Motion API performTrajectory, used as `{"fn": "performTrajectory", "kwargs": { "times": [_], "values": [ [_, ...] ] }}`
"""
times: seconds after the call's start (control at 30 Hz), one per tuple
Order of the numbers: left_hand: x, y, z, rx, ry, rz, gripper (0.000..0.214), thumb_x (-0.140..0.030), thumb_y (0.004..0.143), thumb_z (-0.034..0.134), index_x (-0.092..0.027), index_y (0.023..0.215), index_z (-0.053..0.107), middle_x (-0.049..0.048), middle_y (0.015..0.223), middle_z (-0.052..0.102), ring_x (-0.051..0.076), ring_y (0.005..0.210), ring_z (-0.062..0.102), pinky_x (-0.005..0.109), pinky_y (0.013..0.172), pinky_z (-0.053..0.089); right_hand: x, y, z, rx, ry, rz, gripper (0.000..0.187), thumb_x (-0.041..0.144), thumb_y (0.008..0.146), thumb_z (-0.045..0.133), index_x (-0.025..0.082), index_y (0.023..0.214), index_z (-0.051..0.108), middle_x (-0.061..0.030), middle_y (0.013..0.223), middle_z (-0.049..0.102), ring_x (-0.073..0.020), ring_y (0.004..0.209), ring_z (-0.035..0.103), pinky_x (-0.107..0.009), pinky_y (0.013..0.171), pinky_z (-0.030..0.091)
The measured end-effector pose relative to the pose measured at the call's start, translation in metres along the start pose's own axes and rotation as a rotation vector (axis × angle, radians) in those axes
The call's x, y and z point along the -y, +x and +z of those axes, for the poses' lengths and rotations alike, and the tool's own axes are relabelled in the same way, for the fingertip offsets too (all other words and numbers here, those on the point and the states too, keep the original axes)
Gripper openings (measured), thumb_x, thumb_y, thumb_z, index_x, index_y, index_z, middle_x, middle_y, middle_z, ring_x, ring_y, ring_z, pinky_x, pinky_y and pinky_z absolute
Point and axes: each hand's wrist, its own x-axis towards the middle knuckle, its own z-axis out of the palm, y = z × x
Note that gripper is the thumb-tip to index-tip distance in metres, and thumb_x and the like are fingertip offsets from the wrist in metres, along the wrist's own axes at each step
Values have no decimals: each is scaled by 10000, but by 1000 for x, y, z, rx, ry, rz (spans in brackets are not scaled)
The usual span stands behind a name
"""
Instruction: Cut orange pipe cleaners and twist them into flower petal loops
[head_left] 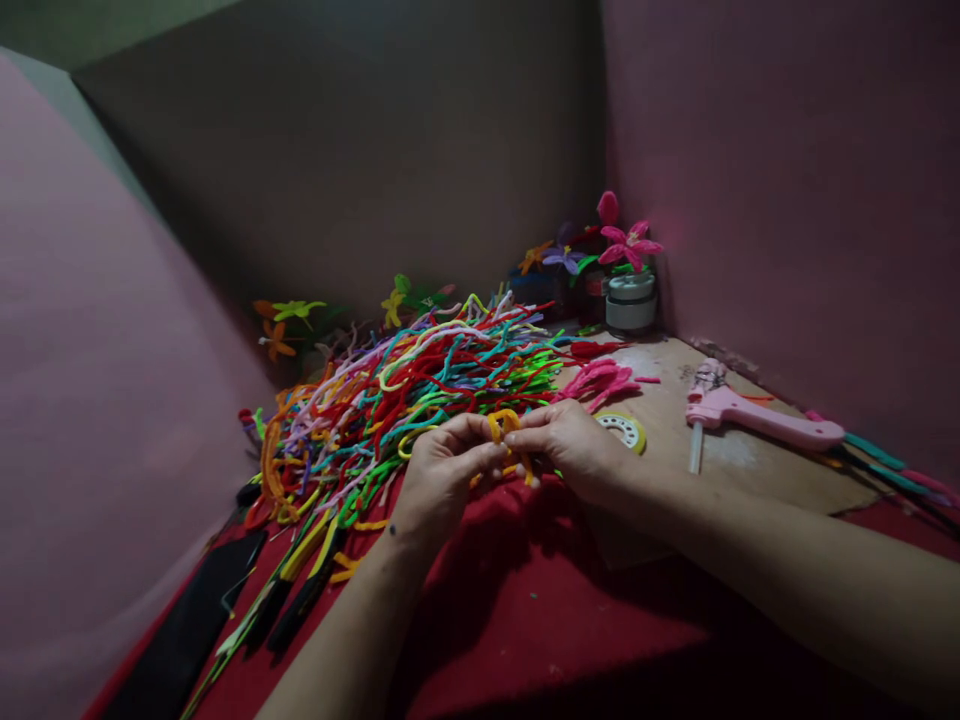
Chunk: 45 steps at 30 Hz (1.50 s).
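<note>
Both hands meet over the near edge of a big heap of coloured pipe cleaners (450, 370). Between them is an orange pipe cleaner (510, 422), bent into a small loop. My left hand (448, 468) pinches it from the left with thumb and forefinger. From the right, the fingertips of my right hand (570, 445) press on the same piece. Its lower ends are partly hidden behind the fingers. Just beyond my right hand lies a roll of tape (624, 432) with a white core.
A pink glue gun (772, 415) rests on a brown board (739, 470) at the right. Yellow-and-black handled pliers (304, 570) and a black flat object (184, 620) lie at left on the red cloth (555, 620). A pink pipe-cleaner flower (630, 245) stands behind in a grey-white pot (631, 305).
</note>
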Motion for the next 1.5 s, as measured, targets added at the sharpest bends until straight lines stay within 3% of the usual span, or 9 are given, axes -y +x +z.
{"fn": "performTrajectory", "kwargs": {
  "times": [0.2, 0.4, 0.5, 0.6, 0.73, 0.83, 1.1, 1.3, 1.5],
  "values": [
    [1, 0, -2, -46, 288, 175, 106, -201, 695, 603, -161, 695, 505, -49, 521, 510, 59, 431, 433, 180, 434, 348, 0, 1, 0, 2, -40, 9, 124, 152, 595, 588, 121, 475, 581, 17, 372, 512, -68, 311, 417, -186, 335, 317],
    [12, -4, -8, -94, 1071, 749, 76, -125, 777, 475, -165, 715, 492, -17, 627, 525, 72, 535, 480, 178, 510, 365, 3, -2, 3, 18, -45, 61, 148, 110, 589, 536, 120, 444, 562, 5, 374, 522, -63, 306, 411, -179, 329, 300],
    [14, -4, -8, -74, 1202, 900, 99, -124, 801, 453, -160, 741, 523, 21, 720, 554, 86, 621, 512, 186, 554, 383, 3, -2, 3, 7, -26, 53, 121, 74, 561, 532, 112, 450, 563, 5, 384, 522, -56, 317, 409, -172, 332, 282],
    [9, -3, -3, -94, 991, 749, 74, -164, 769, 524, -153, 697, 540, 54, 835, 557, 112, 720, 541, 211, 613, 422, 4, -1, 0, 27, 41, 63, 79, 79, 553, 562, 109, 480, 571, 5, 413, 529, -63, 351, 436, -176, 351, 304],
    [-1, 0, 1, 110, 442, 247, 80, -233, 771, 528, -161, 785, 495, 35, 782, 603, 120, 625, 575, 230, 540, 460, 8, 2, -5, 80, 148, 81, 65, 130, 580, 591, 105, 522, 577, 0, 456, 532, -63, 371, 450, -166, 335, 300],
    [1, 3, 1, 161, 247, 147, 171, -180, 745, 548, -173, 880, 443, 12, 763, 623, 137, 672, 608, 263, 605, 497, 11, 2, -6, 51, 149, 124, 86, 116, 596, 559, 93, 513, 566, -10, 451, 517, -59, 356, 435, -158, 306, 258],
    [12, 5, -1, 86, 446, 46, 175, -202, 728, 536, -183, 866, 430, -43, 608, 557, 110, 444, 553, 225, 412, 453, 8, 5, -7, -85, 207, 151, 138, 92, 661, 523, 91, 529, 563, -45, 467, 539, -87, 395, 478, -196, 387, 366],
    [-5, 3, -6, 230, 412, -164, 182, -198, 699, 562, -148, 842, 462, -33, 585, 539, 94, 423, 541, 206, 392, 450, 9, 6, -6, -86, 265, 213, 184, 57, 686, 488, 89, 517, 553, -41, 458, 525, -75, 383, 459, -186, 375, 342],
    [-9, 5, -17, 336, 371, -235, 169, -214, 677, 586, -136, 790, 487, -15, 549, 551, 88, 412, 525, 186, 377, 426, 10, 3, -3, -96, 223, 246, 187, 74, 700, 502, 83, 520, 552, -43, 464, 534, -65, 356, 444, -179, 352, 285]
  ]
}}
